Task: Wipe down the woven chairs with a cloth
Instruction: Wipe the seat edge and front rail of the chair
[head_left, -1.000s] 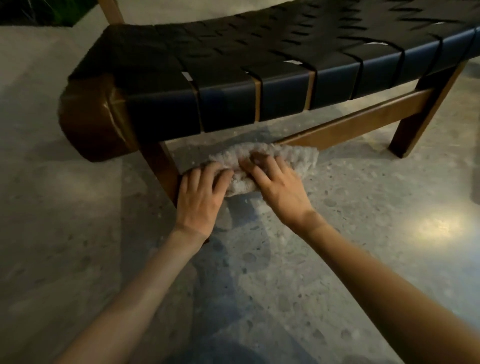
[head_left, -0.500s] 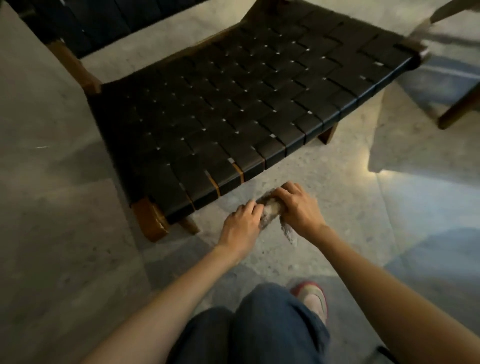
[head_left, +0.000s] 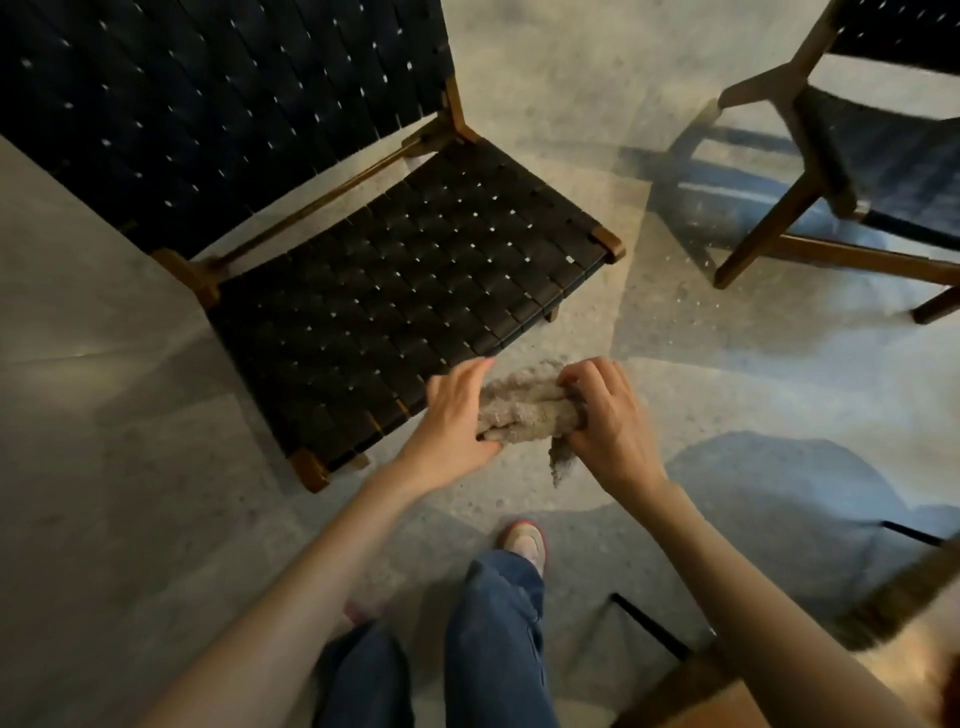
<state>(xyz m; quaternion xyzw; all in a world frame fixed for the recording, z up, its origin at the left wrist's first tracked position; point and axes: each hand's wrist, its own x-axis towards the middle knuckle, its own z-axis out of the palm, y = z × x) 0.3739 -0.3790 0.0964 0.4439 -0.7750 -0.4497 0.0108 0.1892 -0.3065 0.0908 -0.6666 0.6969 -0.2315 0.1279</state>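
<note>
1. Cloth (head_left: 524, 410) sits bunched between both hands, in the air just in front of the seat edge of the near woven chair (head_left: 395, 291) — I judge it is not touching the straps.
2. Left hand (head_left: 452, 421) pinches one end, thumb below and fingers above; right hand (head_left: 608, 421) has its fingers curled round the other end. Both grips look firm to me, but a loose tail hangs under the right hand and could drag on the floor (head_left: 130, 467) and pick up grit.
3. If I wipe with the cloth rolled like this, only a small part meets the seat, so I could miss some strips.
4. Fluffy fibres may catch in the small gaps of the weave.
5. Light is dim — dust left behind is hard for me to notice, also on the second chair (head_left: 883, 156) at the right.
</note>
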